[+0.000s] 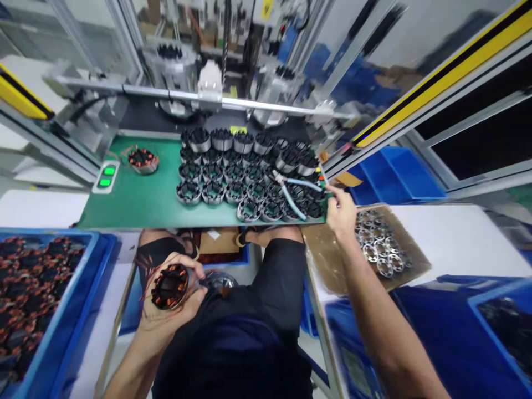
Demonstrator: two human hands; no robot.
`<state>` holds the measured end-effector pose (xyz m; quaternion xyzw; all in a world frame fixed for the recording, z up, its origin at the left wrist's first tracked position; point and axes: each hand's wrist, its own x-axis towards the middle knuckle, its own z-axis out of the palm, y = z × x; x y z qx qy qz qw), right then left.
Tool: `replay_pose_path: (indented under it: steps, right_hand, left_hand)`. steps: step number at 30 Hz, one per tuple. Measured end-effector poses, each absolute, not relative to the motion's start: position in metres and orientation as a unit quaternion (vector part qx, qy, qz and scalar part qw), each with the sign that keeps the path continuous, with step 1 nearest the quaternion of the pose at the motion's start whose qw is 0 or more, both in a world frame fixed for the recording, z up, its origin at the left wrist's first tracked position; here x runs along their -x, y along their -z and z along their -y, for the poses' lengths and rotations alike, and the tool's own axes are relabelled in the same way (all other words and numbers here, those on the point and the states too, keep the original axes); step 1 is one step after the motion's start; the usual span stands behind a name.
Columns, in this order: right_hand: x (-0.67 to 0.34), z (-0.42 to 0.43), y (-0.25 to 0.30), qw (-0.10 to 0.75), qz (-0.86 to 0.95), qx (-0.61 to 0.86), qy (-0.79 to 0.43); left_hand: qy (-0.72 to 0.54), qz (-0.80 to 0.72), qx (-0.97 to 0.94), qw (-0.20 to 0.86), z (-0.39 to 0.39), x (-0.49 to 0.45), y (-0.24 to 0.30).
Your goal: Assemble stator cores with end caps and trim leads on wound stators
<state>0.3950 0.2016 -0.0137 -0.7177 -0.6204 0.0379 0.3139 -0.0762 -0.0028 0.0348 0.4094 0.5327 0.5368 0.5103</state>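
My left hand [166, 310] is closed around a round motor stator with copper windings [169, 285], held low over my lap. My right hand [341, 211] reaches out to the right edge of the green mat [141, 202], its fingers curled near small parts at the mat's corner; what they pinch, if anything, I cannot make out. Just left of that hand lie blue-handled cutters [293, 194] on top of several rows of unwound stator cores [233, 172] standing on the mat.
A blue bin of wound stators [29, 288] sits at my left. A brown sheet with metal rings [378, 246] lies at my right, blue bins [477, 332] beyond. One wound stator [142, 159] and a green button box [105, 176] are on the mat's left. Machinery stands behind.
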Motion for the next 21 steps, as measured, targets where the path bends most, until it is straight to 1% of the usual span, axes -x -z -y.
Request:
replay_pose_path:
  steps: [5, 7, 9, 11, 12, 13, 14, 15, 16, 18, 19, 21]
  right_hand:
    - [-0.41, -0.209, 0.025, 0.319, 0.63, 0.707, -0.046]
    - [-0.407, -0.209, 0.018, 0.32, 0.636, 0.7, -0.052]
    - [-0.391, -0.197, 0.0, 0.327, 0.644, 0.69, -0.044]
    - [-0.36, -0.167, -0.027, 0.361, 0.644, 0.674, -0.025]
    - [-0.341, -0.147, -0.042, 0.432, 0.619, 0.656, -0.018]
    - [-0.32, -0.123, -0.056, 0.467, 0.608, 0.641, -0.037]
    - [-0.3, -0.099, -0.068, 0.47, 0.615, 0.631, -0.056]
    - [-0.281, -0.076, -0.078, 0.439, 0.648, 0.614, -0.106]
    - [-0.264, -0.056, -0.086, 0.39, 0.699, 0.567, -0.193]
    - [-0.239, -0.026, -0.092, 0.332, 0.74, 0.5, -0.303]
    - [-0.231, -0.017, -0.091, 0.319, 0.748, 0.476, -0.334]
    - [-0.224, -0.01, -0.085, 0.33, 0.758, 0.451, -0.336]
  left_hand:
    - [-0.506, -0.467, -0.512, 0.514, -0.004, 0.049, -0.034]
    - [-0.51, -0.456, -0.514, 0.518, -0.004, 0.039, -0.034]
    - [-0.5, -0.449, -0.511, 0.536, -0.002, 0.033, -0.038]
    - [-0.475, -0.434, -0.514, 0.568, 0.001, 0.031, -0.044]
    - [-0.463, -0.425, -0.514, 0.583, 0.002, 0.031, -0.046]
    - [-0.457, -0.416, -0.512, 0.597, 0.003, 0.031, -0.049]
    - [-0.454, -0.406, -0.507, 0.61, 0.004, 0.03, -0.05]
    - [-0.456, -0.398, -0.498, 0.621, 0.005, 0.029, -0.051]
    - [-0.459, -0.391, -0.487, 0.632, 0.005, 0.028, -0.051]
    - [-0.463, -0.383, -0.466, 0.65, 0.007, 0.024, -0.049]
    - [-0.461, -0.38, -0.459, 0.657, 0.008, 0.021, -0.047]
    - [-0.46, -0.379, -0.444, 0.668, 0.009, 0.017, -0.044]
